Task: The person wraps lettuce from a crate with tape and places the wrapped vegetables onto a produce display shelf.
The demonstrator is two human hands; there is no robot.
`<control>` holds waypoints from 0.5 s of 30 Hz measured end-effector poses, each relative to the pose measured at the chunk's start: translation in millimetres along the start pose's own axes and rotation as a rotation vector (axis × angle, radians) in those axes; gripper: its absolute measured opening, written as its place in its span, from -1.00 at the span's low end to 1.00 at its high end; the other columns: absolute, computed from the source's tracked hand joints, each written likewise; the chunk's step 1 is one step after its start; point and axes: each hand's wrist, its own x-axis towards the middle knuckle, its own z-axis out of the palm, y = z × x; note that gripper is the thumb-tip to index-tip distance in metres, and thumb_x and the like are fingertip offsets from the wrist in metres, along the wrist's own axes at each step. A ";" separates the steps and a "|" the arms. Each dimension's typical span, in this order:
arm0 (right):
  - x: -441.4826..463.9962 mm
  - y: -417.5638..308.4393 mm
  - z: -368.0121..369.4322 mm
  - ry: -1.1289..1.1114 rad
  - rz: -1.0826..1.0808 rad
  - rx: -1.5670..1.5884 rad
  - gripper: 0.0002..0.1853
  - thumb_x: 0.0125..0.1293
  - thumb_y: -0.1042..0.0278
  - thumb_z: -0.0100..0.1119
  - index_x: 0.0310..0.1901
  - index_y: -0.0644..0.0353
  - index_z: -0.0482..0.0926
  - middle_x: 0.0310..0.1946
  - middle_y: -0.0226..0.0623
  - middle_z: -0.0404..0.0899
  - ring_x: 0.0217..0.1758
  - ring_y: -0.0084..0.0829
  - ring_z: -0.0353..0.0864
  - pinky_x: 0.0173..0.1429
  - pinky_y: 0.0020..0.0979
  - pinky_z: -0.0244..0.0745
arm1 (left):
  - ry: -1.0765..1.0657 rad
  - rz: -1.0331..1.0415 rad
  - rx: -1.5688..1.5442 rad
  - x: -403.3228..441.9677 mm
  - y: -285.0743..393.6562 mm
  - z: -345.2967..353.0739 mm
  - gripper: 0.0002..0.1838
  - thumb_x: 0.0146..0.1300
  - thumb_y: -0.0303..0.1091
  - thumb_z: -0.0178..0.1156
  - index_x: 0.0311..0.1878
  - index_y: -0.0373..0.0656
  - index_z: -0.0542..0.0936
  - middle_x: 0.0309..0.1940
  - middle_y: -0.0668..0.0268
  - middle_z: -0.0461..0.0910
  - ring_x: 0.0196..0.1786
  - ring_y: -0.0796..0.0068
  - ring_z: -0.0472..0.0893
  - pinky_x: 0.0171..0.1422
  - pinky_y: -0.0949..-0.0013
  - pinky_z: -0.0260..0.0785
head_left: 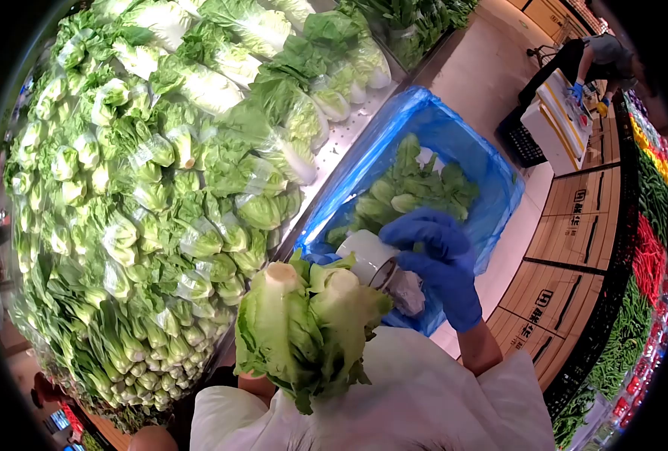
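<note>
Two heads of leafy lettuce (304,323) are bunched together in front of my chest, cut stem ends uppermost. My left hand (323,258) is behind them, blue-gloved and mostly hidden; it appears wrapped round the lettuce. Beside the stems is a white roll of tape (365,254), its hollow core facing toward me. My right hand (443,259), also in a blue glove, has its thumb and fingers curled together at the roll's edge. Crumpled clear plastic (406,292) hangs just below the roll. Beyond my hands, loose green heads (402,188) lie in a crate lined with blue plastic (492,161).
To the left rises a display of lettuces (154,173), cabbages (214,90) and bok choy (146,353). Cartons (552,301) line the right side below peppers (649,263). Farther off, a person (604,60) bends over a white foam box (556,124).
</note>
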 end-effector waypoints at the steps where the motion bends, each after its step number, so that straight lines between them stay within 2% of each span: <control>1: -1.4 1.0 1.2 -0.015 -0.017 0.006 -0.83 0.03 0.64 0.16 -0.30 0.27 0.60 -0.27 -0.26 0.53 -0.18 -0.46 0.51 -0.06 -0.50 0.41 | -0.003 0.006 0.005 0.2 -1.0 -0.1 -0.55 0.31 -0.18 0.01 0.10 -0.36 0.35 -0.05 0.10 0.45 -0.04 0.30 0.48 0.06 0.28 0.34; 5: -3.6 4.1 -3.9 -0.003 -0.020 -0.032 -0.83 -0.01 0.63 0.19 -0.31 0.27 0.59 -0.27 -0.26 0.53 -0.16 -0.46 0.51 -0.03 -0.48 0.42 | -0.014 0.015 0.026 2.8 -2.8 -4.0 -0.55 0.31 -0.18 0.00 0.10 -0.36 0.35 -0.06 0.11 0.45 -0.04 0.32 0.47 0.07 0.31 0.33; 7: -2.6 7.1 -8.7 -0.048 -0.007 0.050 -0.89 0.00 0.61 0.20 -0.38 0.27 0.57 -0.29 -0.27 0.52 -0.18 -0.47 0.51 -0.04 -0.52 0.41 | -0.026 0.029 0.049 6.4 -3.1 -8.3 -0.55 0.31 -0.18 0.00 0.10 -0.36 0.35 -0.07 0.11 0.45 -0.05 0.33 0.47 0.07 0.32 0.32; 11: -1.1 9.2 -13.1 -0.120 -0.032 0.001 -0.90 0.05 0.59 0.18 -0.35 0.26 0.53 -0.32 -0.29 0.51 -0.21 -0.51 0.50 -0.10 -0.54 0.42 | -0.047 0.044 0.090 10.5 -6.0 -19.3 -0.56 0.31 -0.18 -0.01 0.10 -0.35 0.35 -0.08 0.12 0.45 -0.05 0.36 0.47 0.08 0.34 0.31; 13: -4.8 4.2 -3.5 0.089 0.229 0.188 -0.90 0.17 0.51 0.13 -0.27 0.24 0.49 -0.39 -0.36 0.50 -0.31 -0.60 0.47 -0.22 -0.57 0.39 | -0.062 0.058 0.114 13.0 -8.3 -24.7 -0.56 0.31 -0.18 -0.01 0.10 -0.35 0.35 -0.08 0.13 0.46 -0.05 0.37 0.46 0.08 0.36 0.30; 14: -3.8 4.3 -5.0 0.092 0.228 0.188 -0.90 0.17 0.51 0.13 -0.27 0.24 0.49 -0.39 -0.36 0.50 -0.31 -0.60 0.47 -0.22 -0.57 0.39 | -0.060 0.050 0.123 12.7 -6.9 -23.1 -0.55 0.30 -0.18 0.00 0.11 -0.35 0.35 -0.07 0.13 0.45 -0.04 0.37 0.46 0.09 0.36 0.30; 15: -1.8 4.7 -7.1 0.109 0.332 0.154 -0.89 0.21 0.47 0.09 -0.23 0.23 0.48 -0.41 -0.40 0.49 -0.35 -0.64 0.44 -0.27 -0.59 0.36 | -0.063 0.044 0.139 13.1 -4.7 -21.2 -0.55 0.29 -0.19 0.01 0.11 -0.34 0.34 -0.06 0.14 0.44 -0.03 0.37 0.45 0.10 0.36 0.29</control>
